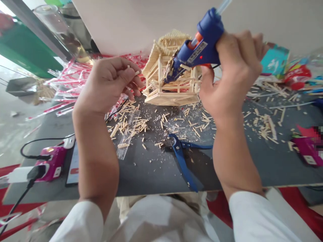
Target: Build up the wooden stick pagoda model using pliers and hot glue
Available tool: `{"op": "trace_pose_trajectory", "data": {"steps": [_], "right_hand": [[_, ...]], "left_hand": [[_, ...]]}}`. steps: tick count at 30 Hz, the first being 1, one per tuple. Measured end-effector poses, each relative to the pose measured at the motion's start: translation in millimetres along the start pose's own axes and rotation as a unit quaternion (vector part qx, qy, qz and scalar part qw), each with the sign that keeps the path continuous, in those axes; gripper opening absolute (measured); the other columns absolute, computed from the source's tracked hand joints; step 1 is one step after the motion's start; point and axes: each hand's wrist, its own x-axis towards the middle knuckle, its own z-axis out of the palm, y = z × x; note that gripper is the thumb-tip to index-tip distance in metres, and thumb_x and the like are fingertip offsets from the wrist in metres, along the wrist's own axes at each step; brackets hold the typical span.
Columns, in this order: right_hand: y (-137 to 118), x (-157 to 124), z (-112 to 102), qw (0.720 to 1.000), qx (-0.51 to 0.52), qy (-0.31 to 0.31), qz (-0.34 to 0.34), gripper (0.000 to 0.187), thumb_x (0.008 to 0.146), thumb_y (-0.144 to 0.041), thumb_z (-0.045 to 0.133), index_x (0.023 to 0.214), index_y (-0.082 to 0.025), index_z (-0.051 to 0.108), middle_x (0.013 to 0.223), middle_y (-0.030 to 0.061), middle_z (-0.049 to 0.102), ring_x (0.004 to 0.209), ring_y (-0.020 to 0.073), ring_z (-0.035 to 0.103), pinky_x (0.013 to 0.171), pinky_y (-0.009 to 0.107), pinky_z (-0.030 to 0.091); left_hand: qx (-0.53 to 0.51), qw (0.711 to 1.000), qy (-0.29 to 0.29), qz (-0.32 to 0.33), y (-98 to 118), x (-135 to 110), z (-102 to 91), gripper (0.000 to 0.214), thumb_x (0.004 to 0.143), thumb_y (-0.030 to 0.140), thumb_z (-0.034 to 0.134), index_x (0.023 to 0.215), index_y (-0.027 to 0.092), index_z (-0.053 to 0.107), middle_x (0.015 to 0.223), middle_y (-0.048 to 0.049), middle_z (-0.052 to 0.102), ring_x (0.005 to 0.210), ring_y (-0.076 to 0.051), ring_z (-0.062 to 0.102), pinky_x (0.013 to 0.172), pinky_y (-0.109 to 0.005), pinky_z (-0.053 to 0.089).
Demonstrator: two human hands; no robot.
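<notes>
My right hand (233, 67) grips a blue hot glue gun (199, 50), its red light lit and a clear glue stick (223, 6) poking out of its back. The gun's dark, glue-crusted nozzle points down and left, in front of a small pavilion model (174, 97) built of pale wooden sticks. My left hand (118, 75) is to the left of the model, thumb and fingers pinched on a short wooden stick (137, 72). Whether the nozzle touches the model I cannot tell.
Cut stick pieces (140, 124) litter the dark table (151, 174). A clear ruler (128, 134) and a blue cutter (183, 161) lie there. Purple power strips (51, 161) with cables and a phone (73, 168) are at the left. Red-and-clear wrappers (68, 80) heap behind.
</notes>
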Motion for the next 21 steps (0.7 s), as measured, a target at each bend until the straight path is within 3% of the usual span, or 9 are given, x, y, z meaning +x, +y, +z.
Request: {"op": "trace_pose_trajectory", "data": {"steps": [4, 8, 17, 21], "right_hand": [[-1.3, -0.8, -2.3, 1.0, -0.014, -0.003, 0.002, 0.055, 0.086, -0.031, 0.057, 0.141, -0.035, 0.056, 0.117, 0.0128, 0.059, 0.114, 0.0407, 0.049, 0.105, 0.06, 0.034], [-2.5, -0.8, -4.6, 1.0, 0.004, -0.004, 0.0, 0.053, 0.089, -0.034, 0.055, 0.142, -0.036, 0.057, 0.116, 0.0125, 0.059, 0.113, 0.0417, 0.051, 0.106, 0.061, 0.031], [-1.5, -1.4, 5.1, 0.997, -0.033, 0.071, -0.029, 0.055, 0.08, -0.032, 0.06, 0.134, -0.026, 0.066, 0.108, 0.013, 0.068, 0.103, 0.0357, 0.058, 0.099, 0.05, 0.038], [0.0, -1.7, 7.3, 0.993, 0.003, 0.102, -0.064, 0.052, 0.084, -0.036, 0.056, 0.134, -0.024, 0.067, 0.106, 0.0131, 0.067, 0.1, 0.0364, 0.056, 0.094, 0.051, 0.038]], "left_hand": [[-0.012, 1.0, 0.018, -0.005, 0.2, 0.9, 2.4, 0.012, 0.098, 0.01, 0.064, 0.098, 0.015, 0.074, 0.073, -0.0027, 0.073, 0.057, -0.01, 0.066, 0.049, -0.022, 0.053], [0.007, 1.0, 0.03, -0.001, 2.3, -0.9, 3.4, 0.023, 0.1, 0.008, 0.058, 0.111, 0.014, 0.077, 0.073, -0.0019, 0.071, 0.057, -0.009, 0.066, 0.049, -0.022, 0.052], [0.0, 0.999, 0.036, 0.003, 0.2, -0.6, 2.2, 0.005, 0.094, 0.024, 0.072, 0.091, 0.021, 0.074, 0.075, -0.0026, 0.071, 0.058, -0.013, 0.064, 0.047, -0.029, 0.051], [0.011, 0.999, 0.052, 0.008, -1.4, -1.2, 2.7, 0.009, 0.09, 0.034, 0.078, 0.092, 0.026, 0.074, 0.078, -0.0031, 0.074, 0.061, -0.018, 0.064, 0.049, -0.035, 0.05]]}}
